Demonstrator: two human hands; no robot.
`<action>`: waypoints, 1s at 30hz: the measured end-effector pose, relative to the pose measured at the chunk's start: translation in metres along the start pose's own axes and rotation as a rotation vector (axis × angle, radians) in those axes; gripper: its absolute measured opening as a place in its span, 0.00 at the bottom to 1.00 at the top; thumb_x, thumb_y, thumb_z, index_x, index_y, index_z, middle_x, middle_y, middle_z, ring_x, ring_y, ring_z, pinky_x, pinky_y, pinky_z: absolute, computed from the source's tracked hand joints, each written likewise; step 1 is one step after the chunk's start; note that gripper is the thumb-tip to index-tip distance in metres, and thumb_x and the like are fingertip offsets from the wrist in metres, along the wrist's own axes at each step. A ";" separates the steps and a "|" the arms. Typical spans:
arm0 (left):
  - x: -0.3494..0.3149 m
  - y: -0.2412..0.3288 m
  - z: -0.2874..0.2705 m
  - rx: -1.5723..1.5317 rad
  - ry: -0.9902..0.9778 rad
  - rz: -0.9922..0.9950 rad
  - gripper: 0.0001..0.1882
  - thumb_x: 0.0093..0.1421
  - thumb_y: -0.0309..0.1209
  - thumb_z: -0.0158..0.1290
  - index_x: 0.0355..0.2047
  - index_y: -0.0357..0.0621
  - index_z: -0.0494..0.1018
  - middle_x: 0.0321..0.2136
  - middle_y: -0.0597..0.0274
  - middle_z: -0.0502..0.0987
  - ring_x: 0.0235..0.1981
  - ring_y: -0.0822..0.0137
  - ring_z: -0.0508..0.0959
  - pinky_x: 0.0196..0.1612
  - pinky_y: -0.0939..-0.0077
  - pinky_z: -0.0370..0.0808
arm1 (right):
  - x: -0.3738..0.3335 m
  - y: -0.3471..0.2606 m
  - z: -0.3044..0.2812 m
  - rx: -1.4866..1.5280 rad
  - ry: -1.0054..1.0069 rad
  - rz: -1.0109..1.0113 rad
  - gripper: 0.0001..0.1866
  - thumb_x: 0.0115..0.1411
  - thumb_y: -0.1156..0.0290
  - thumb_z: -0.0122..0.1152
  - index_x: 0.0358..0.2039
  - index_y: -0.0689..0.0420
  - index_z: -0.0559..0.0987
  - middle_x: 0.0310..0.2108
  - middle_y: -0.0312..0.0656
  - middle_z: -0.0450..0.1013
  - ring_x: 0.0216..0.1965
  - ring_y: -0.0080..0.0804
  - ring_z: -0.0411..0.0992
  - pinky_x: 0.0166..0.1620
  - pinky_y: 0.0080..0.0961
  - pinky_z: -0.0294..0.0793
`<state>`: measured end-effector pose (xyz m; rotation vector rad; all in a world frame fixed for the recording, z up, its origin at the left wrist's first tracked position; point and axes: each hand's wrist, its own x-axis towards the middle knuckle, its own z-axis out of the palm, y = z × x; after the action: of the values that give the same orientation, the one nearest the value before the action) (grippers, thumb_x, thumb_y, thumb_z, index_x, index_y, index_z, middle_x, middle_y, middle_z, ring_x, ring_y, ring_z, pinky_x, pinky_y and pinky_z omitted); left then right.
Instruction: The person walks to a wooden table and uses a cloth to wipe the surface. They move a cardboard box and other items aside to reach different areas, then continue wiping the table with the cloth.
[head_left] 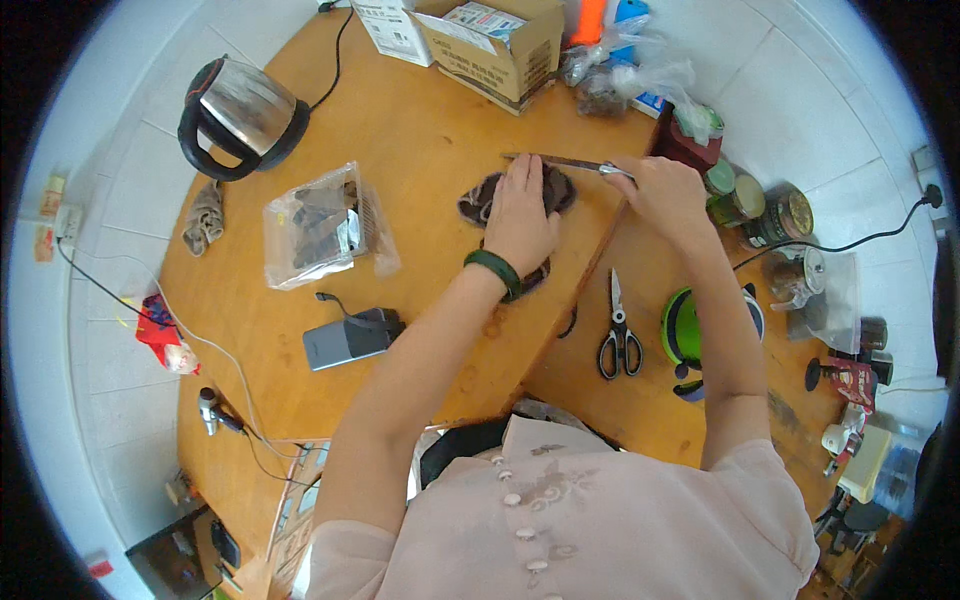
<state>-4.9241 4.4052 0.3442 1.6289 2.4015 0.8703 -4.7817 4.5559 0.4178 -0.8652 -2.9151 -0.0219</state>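
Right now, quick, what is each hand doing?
Left hand: open, pressed flat on the dark brown piece.
Right hand: closed around the knife.

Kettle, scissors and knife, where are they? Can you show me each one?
Kettle (247, 108), head view, on its shiny steel body.
Scissors (619, 335), head view, just above the black handles, near the pivot.
Knife (560, 160), head view, on the blade, left of the right hand (665, 190) that holds it.

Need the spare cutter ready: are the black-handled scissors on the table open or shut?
Shut. The scissors lie flat on the wooden table, blades together in one point, handle loops side by side, untouched by either hand.
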 end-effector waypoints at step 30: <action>0.008 -0.011 -0.001 0.064 0.017 -0.019 0.39 0.55 0.29 0.54 0.63 0.25 0.52 0.64 0.35 0.54 0.66 0.41 0.54 0.69 0.58 0.52 | 0.010 -0.009 0.012 0.019 0.043 0.008 0.15 0.62 0.50 0.56 0.41 0.43 0.82 0.26 0.43 0.78 0.30 0.44 0.78 0.31 0.39 0.75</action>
<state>-4.9362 4.4091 0.3409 1.6239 2.4766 0.8165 -4.7959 4.5544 0.4073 -0.8629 -2.8674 -0.0115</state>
